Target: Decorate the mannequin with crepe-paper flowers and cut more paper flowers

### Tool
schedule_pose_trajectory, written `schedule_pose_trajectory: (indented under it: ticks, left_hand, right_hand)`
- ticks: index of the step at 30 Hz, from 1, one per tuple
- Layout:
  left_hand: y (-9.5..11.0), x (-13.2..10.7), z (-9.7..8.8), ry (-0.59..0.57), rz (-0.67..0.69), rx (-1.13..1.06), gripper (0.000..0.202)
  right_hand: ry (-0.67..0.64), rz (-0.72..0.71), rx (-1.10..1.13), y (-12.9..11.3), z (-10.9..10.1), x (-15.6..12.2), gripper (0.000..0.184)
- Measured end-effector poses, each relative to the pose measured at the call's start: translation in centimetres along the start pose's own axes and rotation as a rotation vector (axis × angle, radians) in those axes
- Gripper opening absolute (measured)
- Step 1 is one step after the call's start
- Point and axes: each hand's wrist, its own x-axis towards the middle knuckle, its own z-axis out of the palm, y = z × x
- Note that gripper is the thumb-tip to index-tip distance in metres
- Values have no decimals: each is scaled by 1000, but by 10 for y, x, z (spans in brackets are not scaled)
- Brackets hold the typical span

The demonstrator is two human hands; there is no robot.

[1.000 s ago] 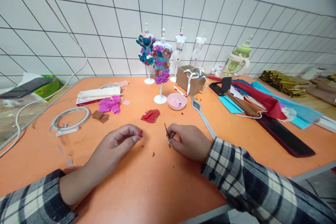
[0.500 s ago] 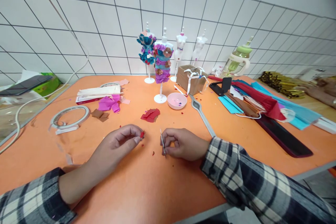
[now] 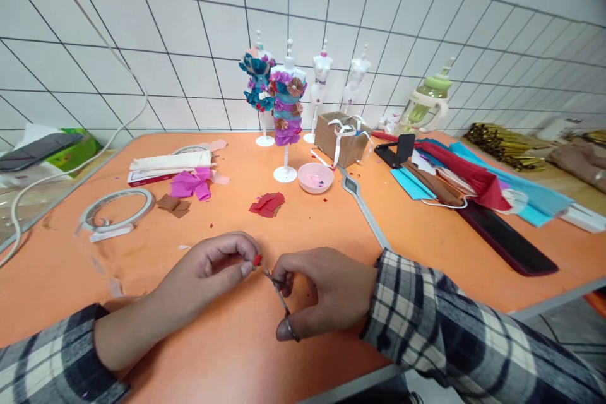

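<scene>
Between thumb and fingertips, my left hand pinches a small red paper piece. My right hand has its thumb and fingers in the handles of small scissors, whose blades are parted. Their tips point at the red piece from its right, a short way off. Beyond both hands lies a loose stack of red crepe paper. A pink bowl with tiny bits inside stands farther back, beside a small dress form covered in purple, blue and brown paper flowers.
More dress forms stand along the tiled wall. A cardboard box with white ribbon is behind the bowl. Tape roll, purple paper and brown paper lie left; a dark phone and coloured paper lie right.
My right hand has opened the scissors and turned them so their tips point left at the red piece, closer than before. My left hand still pinches it. The view has shifted slightly.
</scene>
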Motion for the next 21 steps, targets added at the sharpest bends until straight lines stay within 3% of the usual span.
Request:
schedule_pose_trajectory:
  ticks: [6, 11, 21]
  left_hand:
    - [2, 1, 2, -72, -8, 54, 16]
    - [4, -1, 1, -43, 33, 64, 18]
    - [10, 0, 3, -59, 41, 111, 14]
  right_hand:
    - [-12, 11, 3, -2, 1, -1, 46]
    - [-12, 71, 26, -6, 0, 0, 44]
    - [-11, 51, 28, -7, 0, -1, 42]
